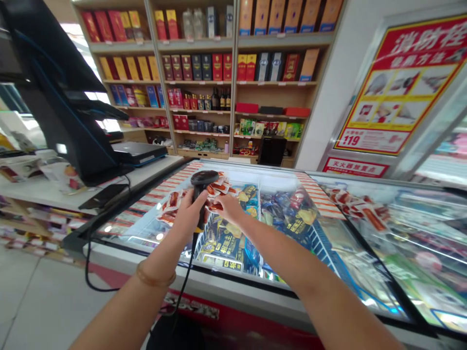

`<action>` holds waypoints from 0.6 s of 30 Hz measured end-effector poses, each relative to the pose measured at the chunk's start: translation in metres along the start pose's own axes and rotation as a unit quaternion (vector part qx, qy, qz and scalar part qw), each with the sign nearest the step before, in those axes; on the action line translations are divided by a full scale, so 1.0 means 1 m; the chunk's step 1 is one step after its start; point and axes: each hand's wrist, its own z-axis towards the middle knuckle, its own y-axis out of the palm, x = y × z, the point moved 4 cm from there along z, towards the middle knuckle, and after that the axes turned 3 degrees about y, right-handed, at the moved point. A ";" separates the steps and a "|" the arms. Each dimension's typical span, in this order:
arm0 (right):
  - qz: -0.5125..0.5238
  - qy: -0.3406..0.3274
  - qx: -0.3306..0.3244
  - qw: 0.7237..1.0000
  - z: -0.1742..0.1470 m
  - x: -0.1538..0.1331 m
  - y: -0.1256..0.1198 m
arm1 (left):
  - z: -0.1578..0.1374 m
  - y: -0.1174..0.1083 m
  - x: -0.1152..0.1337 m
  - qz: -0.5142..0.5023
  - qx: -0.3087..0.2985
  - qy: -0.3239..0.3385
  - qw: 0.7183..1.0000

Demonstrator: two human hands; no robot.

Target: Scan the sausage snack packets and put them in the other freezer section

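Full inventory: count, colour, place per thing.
Chest freezer: one or more, white with black trim, centre
Scanner: one, black, centre, above freezer
Packets: two piles, red and white, around scanner and farther right
Bags: many, mostly blue, inside freezer
Terminal: one, black, left
Counter: one, white, left
Shelving: one, pale wood, back
Boxes: many, mixed colours, on shelving
Poster: one, mostly red, right
Bracelet: one, gold-coloured, lower left
Left hand: one, bare, holding scanner
Right hand: one, bare, at packets

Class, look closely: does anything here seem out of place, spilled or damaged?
Mildly odd: loose red-and-white packets lie heaped on the freezer's glass top, with a second heap farther right, while the boxed goods behind stand in neat rows. No spill or damage shows.
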 end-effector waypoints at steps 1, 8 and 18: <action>-0.002 0.010 0.006 1.000 0.000 -0.001 0.001 | -0.001 0.007 -0.002 -0.003 -0.009 -0.003 1.000; -0.023 0.044 0.088 0.995 -0.037 0.034 -0.022 | -0.002 0.080 -0.022 -0.027 -0.062 -0.033 0.997; -0.141 0.341 0.203 0.907 -0.206 0.236 -0.153 | -0.007 0.198 -0.060 -0.099 -0.122 -0.096 0.983</action>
